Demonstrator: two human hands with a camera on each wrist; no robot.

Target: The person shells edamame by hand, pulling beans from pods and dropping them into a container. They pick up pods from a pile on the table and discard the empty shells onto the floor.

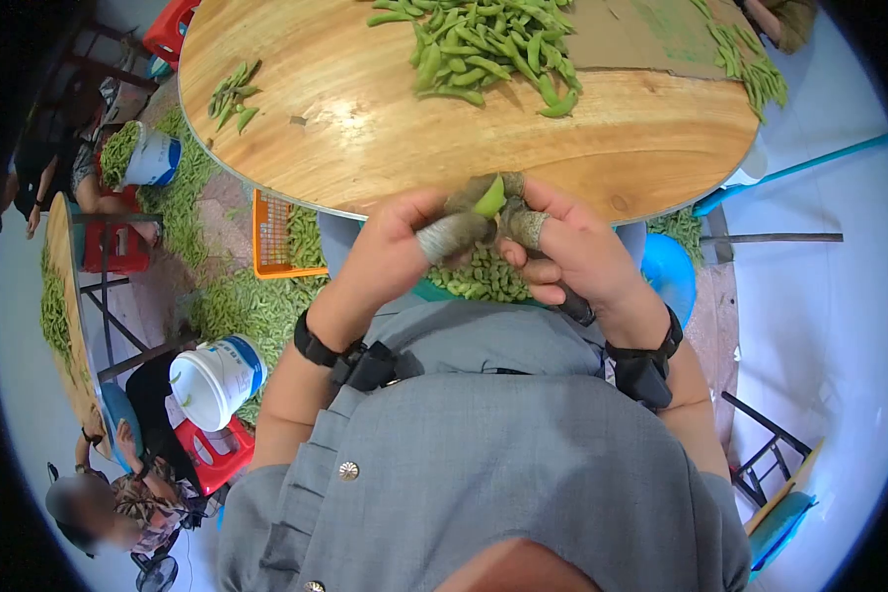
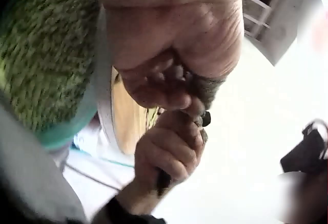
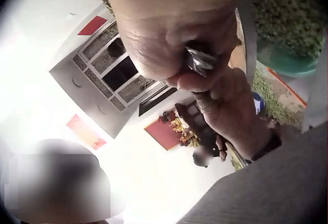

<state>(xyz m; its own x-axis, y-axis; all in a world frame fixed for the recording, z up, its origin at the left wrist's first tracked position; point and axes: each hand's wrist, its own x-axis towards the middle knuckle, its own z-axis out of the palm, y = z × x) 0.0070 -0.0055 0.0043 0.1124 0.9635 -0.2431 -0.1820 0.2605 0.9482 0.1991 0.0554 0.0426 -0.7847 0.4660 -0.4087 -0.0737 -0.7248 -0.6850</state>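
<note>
My left hand (image 1: 395, 232) pinches a green soybean pod (image 1: 489, 197) between thumb and fingertips, just in front of the table edge. Its thumb has a pale wrapping, and the fingertips look stained. Close against it, my right hand (image 1: 587, 247) curls its fingers round a tool with a dark handle (image 1: 577, 309); a wrapping covers this thumb too. The handle's shiny black end (image 3: 201, 60) sticks out of the palm in the right wrist view. What kind of tool it is I cannot tell, as the fingers hide most of it. Below both hands, a green tub (image 2: 61, 138) holds many pods (image 1: 479, 276).
A wooden table (image 1: 316, 148) bears a large pile of pods (image 1: 493, 49), a smaller bunch (image 1: 235, 96) and cardboard (image 1: 641, 35). Left on the floor are an orange crate (image 1: 271, 266), white buckets (image 1: 212, 380) and strewn pods (image 1: 232, 316). Other people sit at a second table (image 1: 81, 345).
</note>
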